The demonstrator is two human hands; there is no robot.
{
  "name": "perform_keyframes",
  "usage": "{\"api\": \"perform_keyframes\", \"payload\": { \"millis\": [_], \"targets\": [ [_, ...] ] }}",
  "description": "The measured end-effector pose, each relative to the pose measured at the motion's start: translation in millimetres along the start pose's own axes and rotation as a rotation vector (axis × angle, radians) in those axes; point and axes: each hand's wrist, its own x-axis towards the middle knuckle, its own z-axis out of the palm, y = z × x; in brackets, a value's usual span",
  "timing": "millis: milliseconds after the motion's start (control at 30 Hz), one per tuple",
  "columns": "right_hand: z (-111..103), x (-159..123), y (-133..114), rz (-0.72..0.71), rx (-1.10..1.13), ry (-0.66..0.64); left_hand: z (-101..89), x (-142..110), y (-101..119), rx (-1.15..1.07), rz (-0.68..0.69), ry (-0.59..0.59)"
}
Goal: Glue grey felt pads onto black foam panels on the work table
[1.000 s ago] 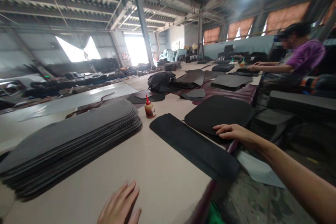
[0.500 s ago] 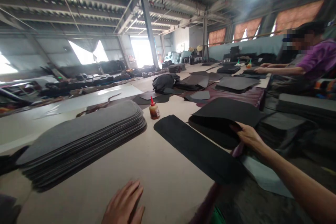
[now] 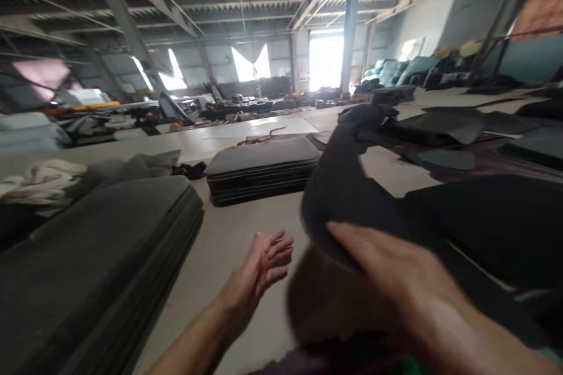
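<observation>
My left hand hangs over the pale tabletop with its fingers apart and nothing in it. My right hand, smeared by motion, grips the edge of a dark grey felt-like sheet. That sheet is raised and bends over between my hand and the table, its brownish underside turned toward me. Beyond my left hand lies a neat stack of grey sheets with rounded corners. More dark sheets are spread on the table to the right, partly behind my forearm.
A bigger pile of dark grey sheets fills the left side, with crumpled cream cloth behind it. Further back on the right are a dark bundle and several loose grey pieces. A steel column rises beyond the tables.
The view has swung left. My right hand has come leftward with a dark sheet, now lifted and bent. My left hand has risen off the table area. The red-capped bottle is out of sight.
</observation>
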Motion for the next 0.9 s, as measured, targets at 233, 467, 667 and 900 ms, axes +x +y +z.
{"api": "perform_keyframes", "payload": {
  "millis": [233, 467, 667, 900],
  "targets": [
    [23, 7, 22, -0.128, -0.039, -0.291, -49.9, -63, 9, -0.242, -0.132, 0.423],
    [28, -59, 155, 0.103, -0.485, -0.201, -48.1, -49, -4, -0.064, -0.151, 0.36],
    [59, -72, 153, 0.099, -0.604, -0.268, -32.7, -26, -4, -0.068, 0.013, 0.391],
    [81, -27, 119, 0.032, -0.474, -0.386, -66.3, -62, -2, 0.076, 0.058, 0.659]
  ]
}}
